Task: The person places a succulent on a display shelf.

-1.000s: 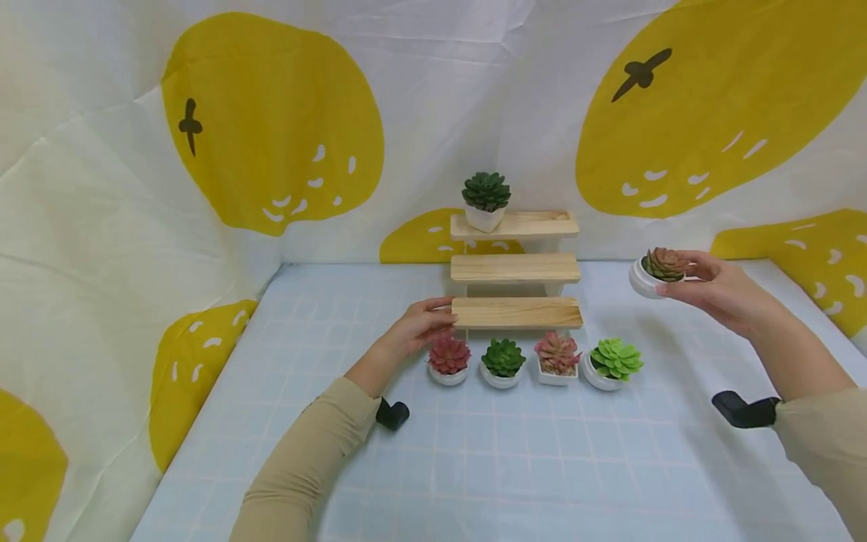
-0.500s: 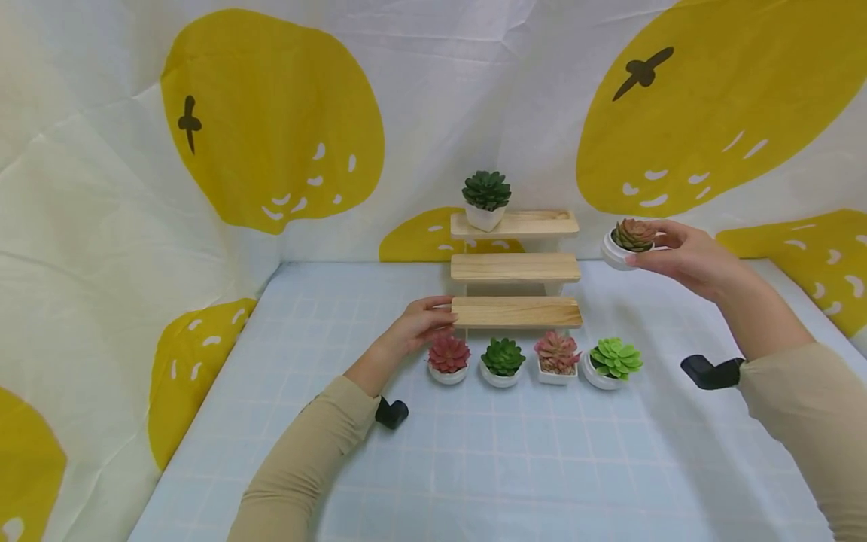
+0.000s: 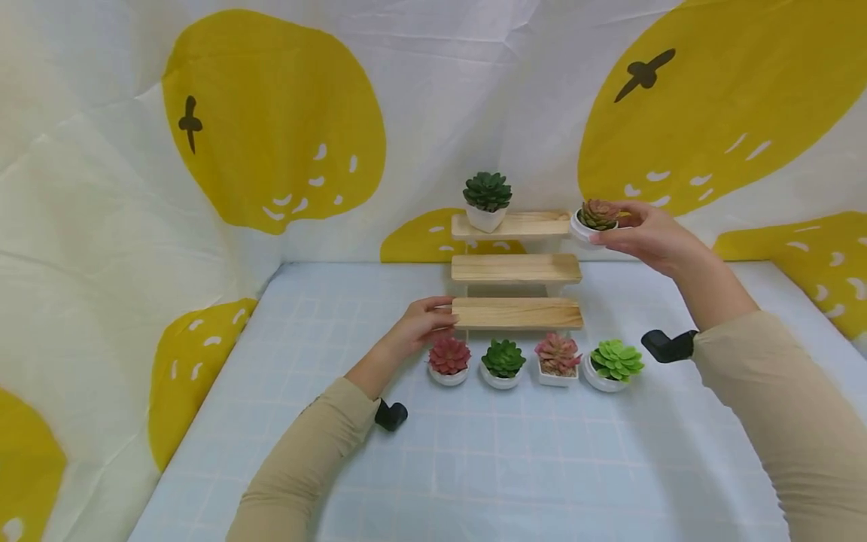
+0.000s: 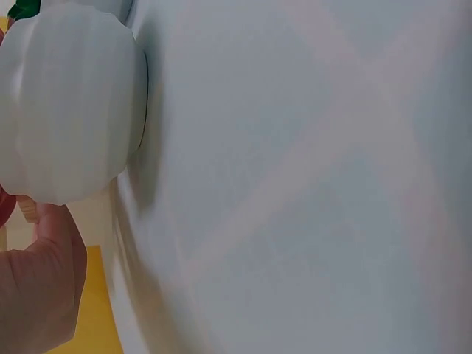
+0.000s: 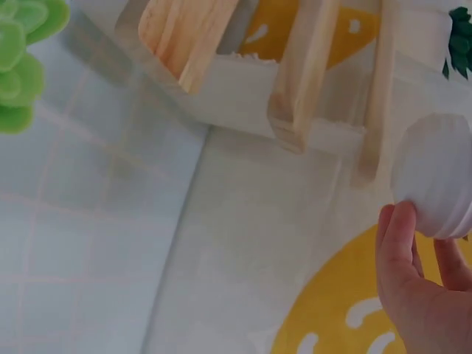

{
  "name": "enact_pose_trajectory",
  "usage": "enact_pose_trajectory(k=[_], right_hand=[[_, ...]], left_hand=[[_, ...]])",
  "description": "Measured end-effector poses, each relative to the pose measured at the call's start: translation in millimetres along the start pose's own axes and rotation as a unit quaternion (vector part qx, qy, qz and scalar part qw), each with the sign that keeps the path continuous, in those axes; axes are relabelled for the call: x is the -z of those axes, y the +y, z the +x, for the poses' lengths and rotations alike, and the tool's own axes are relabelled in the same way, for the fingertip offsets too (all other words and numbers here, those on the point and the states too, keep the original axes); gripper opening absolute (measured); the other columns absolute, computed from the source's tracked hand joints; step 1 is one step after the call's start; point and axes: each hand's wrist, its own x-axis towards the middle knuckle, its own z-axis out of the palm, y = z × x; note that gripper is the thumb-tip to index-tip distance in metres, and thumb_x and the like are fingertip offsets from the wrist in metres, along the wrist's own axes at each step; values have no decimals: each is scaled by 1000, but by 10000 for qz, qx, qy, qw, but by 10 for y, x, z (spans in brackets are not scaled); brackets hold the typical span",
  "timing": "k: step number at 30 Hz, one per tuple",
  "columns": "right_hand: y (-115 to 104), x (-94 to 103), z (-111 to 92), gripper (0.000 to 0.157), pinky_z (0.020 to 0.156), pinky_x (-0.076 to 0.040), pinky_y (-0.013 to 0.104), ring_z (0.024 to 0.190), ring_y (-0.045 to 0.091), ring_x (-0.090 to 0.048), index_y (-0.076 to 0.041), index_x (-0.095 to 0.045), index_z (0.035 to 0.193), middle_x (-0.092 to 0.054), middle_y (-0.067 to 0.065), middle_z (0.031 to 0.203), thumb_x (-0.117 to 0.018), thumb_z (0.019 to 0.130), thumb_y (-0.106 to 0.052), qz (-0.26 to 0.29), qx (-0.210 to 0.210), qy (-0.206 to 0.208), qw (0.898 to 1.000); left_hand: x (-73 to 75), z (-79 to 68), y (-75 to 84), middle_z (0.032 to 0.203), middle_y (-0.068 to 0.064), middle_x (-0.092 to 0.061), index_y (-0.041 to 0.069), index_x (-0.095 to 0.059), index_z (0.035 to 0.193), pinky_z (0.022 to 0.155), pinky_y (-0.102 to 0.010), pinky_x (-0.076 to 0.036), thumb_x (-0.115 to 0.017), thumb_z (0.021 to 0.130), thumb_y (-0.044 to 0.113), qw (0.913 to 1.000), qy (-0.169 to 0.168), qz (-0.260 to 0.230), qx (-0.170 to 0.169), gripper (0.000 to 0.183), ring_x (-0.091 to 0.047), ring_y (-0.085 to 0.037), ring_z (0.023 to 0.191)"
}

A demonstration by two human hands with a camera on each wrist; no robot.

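Carefully now, hold the brownish-pink succulent (image 3: 599, 214) upright in its round white pot (image 3: 582, 228), high beside the right end of the top shelf (image 3: 531, 224). Overlapping that end in the head view, but just apart from it in the right wrist view, with a gap visible between. For any move inward, probably best to bring the base clear over the shelf edge first, then lower level and slowly, without knocking the dark-green succulent (image 3: 488, 192) at the left end. Mind, too, the row on the tablecloth (image 3: 515, 467): red succulent (image 3: 449, 354), green succulent (image 3: 503, 357), pink succulent (image 3: 558, 353), bright-green succulent (image 3: 616, 359).

With the right hand (image 3: 646, 237), pinching the pot from its right side: thumb near, fingers far, spread only to the pot's width. Better to press on the pot wall than on the leaves. With the left hand (image 3: 416, 327), gripping the left end of the bottom shelf (image 3: 515, 312), fingers curled about it; likely useful for steadying the stand (image 3: 516, 269). Partly hidden in the left wrist view, behind a ribbed white pot (image 4: 74, 110).
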Motion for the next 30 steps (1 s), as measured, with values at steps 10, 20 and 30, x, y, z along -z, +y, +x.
enact_pose_trajectory(k=[10,20,30], right_hand=[[-132,-315,211,75,98,-41,29,101,15,-44,-3,-25,145,-37,4,109,-69,85,-15,371,-36,536,9979],[-215,-503,343,74,102,-38,35,104,20,-40,-2,-30,144,-34,11,116,-71,82,-9,669,-98,766,9948],[-282,-566,415,74,101,-40,36,103,19,-46,-4,-30,145,-37,14,125,-70,82,-5,894,-213,849,9921]], left_hand=[[37,9,5,125,-21,-54,0,-47,133,78,-28,-54,-59,87,-6,9999,19,79,62,49,-60,-17,86],[33,14,-1,123,-20,-55,1,-49,132,80,-30,-54,-61,86,-6,9998,103,140,92,49,-60,-19,90],[-6,-4,19,124,-21,-55,0,-48,132,80,-30,-54,-60,87,-6,9998,34,166,52,48,-60,-19,89]])
